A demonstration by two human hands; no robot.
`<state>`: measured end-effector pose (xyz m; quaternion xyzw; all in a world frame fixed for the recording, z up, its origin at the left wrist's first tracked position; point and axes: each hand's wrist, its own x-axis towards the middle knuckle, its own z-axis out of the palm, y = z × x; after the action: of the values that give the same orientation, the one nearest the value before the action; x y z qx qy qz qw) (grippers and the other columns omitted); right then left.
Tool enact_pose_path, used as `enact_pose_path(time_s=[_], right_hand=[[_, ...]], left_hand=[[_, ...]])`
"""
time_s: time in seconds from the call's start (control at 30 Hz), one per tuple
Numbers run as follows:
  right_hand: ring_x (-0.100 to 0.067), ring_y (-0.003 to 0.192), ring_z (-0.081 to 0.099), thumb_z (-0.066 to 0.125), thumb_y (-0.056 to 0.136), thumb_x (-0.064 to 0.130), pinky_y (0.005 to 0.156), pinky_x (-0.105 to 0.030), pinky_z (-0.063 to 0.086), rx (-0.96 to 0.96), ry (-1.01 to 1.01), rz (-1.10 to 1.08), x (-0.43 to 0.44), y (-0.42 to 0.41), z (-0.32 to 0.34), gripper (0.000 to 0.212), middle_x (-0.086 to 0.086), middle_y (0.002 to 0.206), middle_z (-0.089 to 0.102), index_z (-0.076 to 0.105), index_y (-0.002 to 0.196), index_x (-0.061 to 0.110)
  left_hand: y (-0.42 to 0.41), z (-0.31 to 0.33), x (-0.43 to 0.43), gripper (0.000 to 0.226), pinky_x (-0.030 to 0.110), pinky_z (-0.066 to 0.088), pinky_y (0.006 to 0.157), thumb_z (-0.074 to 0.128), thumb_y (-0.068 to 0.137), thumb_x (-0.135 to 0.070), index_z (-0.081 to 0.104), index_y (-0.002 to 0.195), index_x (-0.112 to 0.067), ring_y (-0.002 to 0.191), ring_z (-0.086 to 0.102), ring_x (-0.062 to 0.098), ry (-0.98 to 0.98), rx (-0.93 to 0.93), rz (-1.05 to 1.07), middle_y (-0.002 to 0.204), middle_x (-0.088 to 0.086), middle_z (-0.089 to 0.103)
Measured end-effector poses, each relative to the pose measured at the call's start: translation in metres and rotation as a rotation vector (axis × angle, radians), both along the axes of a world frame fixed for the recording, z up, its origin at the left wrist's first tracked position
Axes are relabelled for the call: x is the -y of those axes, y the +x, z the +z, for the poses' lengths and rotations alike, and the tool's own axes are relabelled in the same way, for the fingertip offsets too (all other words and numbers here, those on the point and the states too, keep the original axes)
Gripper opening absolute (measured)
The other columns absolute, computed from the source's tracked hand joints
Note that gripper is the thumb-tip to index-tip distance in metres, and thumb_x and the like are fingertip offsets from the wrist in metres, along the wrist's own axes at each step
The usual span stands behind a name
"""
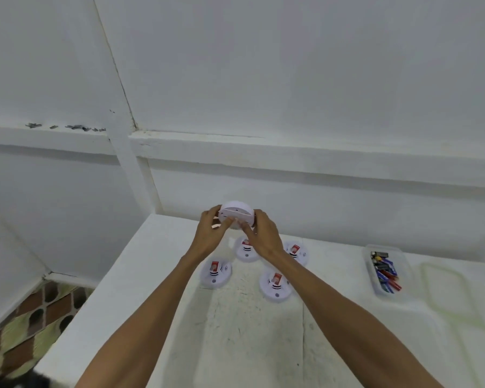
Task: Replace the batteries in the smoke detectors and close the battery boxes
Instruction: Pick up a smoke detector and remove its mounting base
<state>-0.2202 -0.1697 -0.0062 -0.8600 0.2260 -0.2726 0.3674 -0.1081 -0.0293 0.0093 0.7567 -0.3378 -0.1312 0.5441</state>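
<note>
Head view takes in a white painted wall (pixel 291 79) crossed by a ledge. Below it is a scuffed white tabletop (pixel 235 337) whose left edge drops to a patterned tiled floor (pixel 39 309). The widest open stretch of tabletop runs between the two forearms.

The left hand (pixel 207 236) and right hand (pixel 263 239) hold a raised smoke detector (pixel 237 211) over the far part of the tabletop, fingers curled round its opposite rims. It is round, white and tilted, and its detail is blurred.

Beneath the hands, four other smoke detectors (pixel 276 285) lie flat in a loose cluster, each with a red-and-white patch showing; the right hand partly hides the far one.

Well to the right stands a clear rectangular plastic box (pixel 368 257) of mixed batteries (pixel 385 273). Its clear lid (pixel 445 292) lies just beside it, faint and hard to make out.
</note>
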Motion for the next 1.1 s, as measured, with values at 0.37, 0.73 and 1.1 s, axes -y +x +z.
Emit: enact_pose_path(time_s=[0.37, 0.73, 1.1], right_hand=[[-0.008, 0.082, 0.067, 0.048, 0.096, 0.057, 0.069, -0.030, 0.059, 0.032, 0.307, -0.175, -0.005, -0.092, -0.004, 0.050, 0.006, 0.100, 0.068, 0.045, 0.130, 0.020], [-0.020, 0.076, 0.069, 0.049, 0.092, 0.059, 0.062, -0.034, 0.058, -0.126, 0.463, -0.475, -0.007, -0.183, -0.047, 0.056, -0.004, 0.099, 0.070, 0.046, 0.126, 0.014], [-0.008, 0.107, 0.053, 0.064, 0.087, 0.054, 0.085, -0.026, 0.049, -0.190, 0.338, -0.547, -0.028, -0.235, -0.084, 0.065, 0.007, 0.128, 0.049, 0.044, 0.140, 0.022]], left_hand=[[-0.090, -0.003, 0.044, 0.032, 0.040, 0.063, 0.088, 0.060, 0.105, -0.034, 0.058, 0.134, -0.024, 0.118, 0.067, 0.019, -0.170, -0.341, -0.156, 0.130, -0.002, 0.067], [-0.179, -0.069, 0.070, 0.050, 0.049, 0.060, 0.096, 0.053, 0.108, -0.028, 0.040, 0.156, -0.026, 0.129, 0.063, 0.029, -0.123, -0.756, -0.299, 0.150, 0.007, 0.057], [-0.209, -0.112, 0.052, 0.051, 0.036, 0.053, 0.108, 0.052, 0.103, -0.043, 0.046, 0.153, -0.029, 0.137, 0.056, 0.016, 0.053, -0.746, -0.391, 0.153, -0.002, 0.054]])
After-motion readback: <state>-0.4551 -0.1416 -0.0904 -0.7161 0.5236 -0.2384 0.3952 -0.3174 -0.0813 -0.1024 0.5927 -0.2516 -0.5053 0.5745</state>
